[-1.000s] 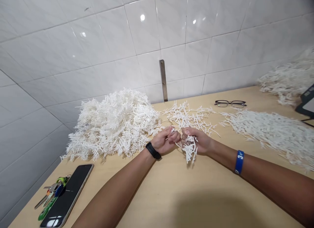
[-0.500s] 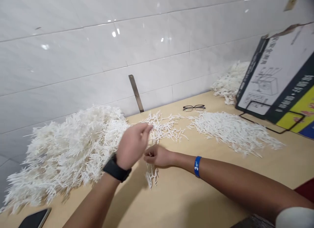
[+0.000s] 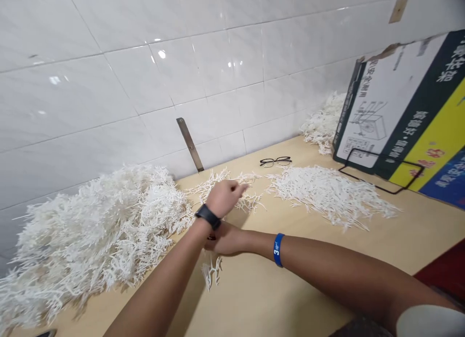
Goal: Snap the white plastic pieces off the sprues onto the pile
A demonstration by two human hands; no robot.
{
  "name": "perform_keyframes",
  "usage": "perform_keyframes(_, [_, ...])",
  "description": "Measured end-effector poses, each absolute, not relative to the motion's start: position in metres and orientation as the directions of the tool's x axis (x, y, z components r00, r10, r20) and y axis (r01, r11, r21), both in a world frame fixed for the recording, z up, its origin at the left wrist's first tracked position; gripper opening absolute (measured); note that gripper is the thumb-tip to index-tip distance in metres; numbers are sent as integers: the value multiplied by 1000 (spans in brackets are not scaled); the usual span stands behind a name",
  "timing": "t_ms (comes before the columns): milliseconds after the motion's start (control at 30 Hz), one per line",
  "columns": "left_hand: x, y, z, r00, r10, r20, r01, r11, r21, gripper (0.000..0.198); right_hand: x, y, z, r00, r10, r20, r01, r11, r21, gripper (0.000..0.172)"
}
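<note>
a pale wood tabletop [image 3: 250, 283] meets a glossy tiled wall [image 3: 218, 70], its pale tiles catching spots of light. a narrow metal strip [image 3: 190, 145] stands against the wall at the table's far edge, tilted; a small plate [image 3: 398, 10] sits higher up at far right.

a big pile of white branching strands [image 3: 105, 230] covers the left side. loose strands [image 3: 250, 200] lie scattered at the centre, beyond the hands, and a flatter heap [image 3: 327, 191] spreads to the right. glasses [image 3: 276, 160] rest near the wall. at far right a printed box [image 3: 392, 119] leans at an angle, a black wire frame [image 3: 403, 162] in front of it and another white heap [image 3: 325, 119] beside it.

the left hand [image 3: 225, 197] crosses above the right, loosely curled; i cannot tell whether it grips anything. the right hand [image 3: 228, 240] is partly hidden behind the left wrist, its fingers bent, with a small white clump [image 3: 211, 273] hanging just under it; how tightly they close cannot be told.
</note>
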State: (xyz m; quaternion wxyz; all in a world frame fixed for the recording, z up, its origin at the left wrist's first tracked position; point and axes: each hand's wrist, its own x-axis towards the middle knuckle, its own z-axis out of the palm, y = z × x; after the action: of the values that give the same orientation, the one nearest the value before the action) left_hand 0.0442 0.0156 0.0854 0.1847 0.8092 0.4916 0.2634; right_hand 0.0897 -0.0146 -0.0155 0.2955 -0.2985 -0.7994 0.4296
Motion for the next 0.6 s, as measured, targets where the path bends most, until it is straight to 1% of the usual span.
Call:
perform_keyframes(33, [24,11,86,355,898,260,697,-440,567,44,88,-15,-16,-648,730,218,231,461,-857,19])
perform_keyframes(100, [-16,-2,80,324,901,287,661,-433,613,36,86,-14,-16,-612,750,248,221,464,-858,28])
perform_keyframes(133, [-34,-10,72,287,908,305,641,-419,643,32,86,-13,-16,-575,769,280,195,461,-866,31])
perform_keyframes(167, [-50,-18,62,248,917,312,632,-397,666,32,86,-12,-15,-524,791,315,157,454,-877,33])
perform_keyframes(267, [-79,-39,28,172,960,221,592,-280,756,37,85,-9,-14,-399,834,381,75,444,-893,35])
perform_keyframes(333, [-85,-46,11,258,953,157,562,-280,779,36,85,-7,-15,-399,837,376,61,433,-899,35])
perform_keyframes(400, [-83,-49,3,316,939,135,543,-296,786,32,85,-7,-16,-414,836,361,67,423,-903,36])
perform_keyframes(500, [-79,-48,3,350,925,148,535,-327,779,22,87,-7,-13,-386,854,349,83,409,-909,40])
perform_keyframes(600, [-79,-48,4,338,931,141,503,-305,809,21,95,0,2,-319,884,342,120,396,-911,44])
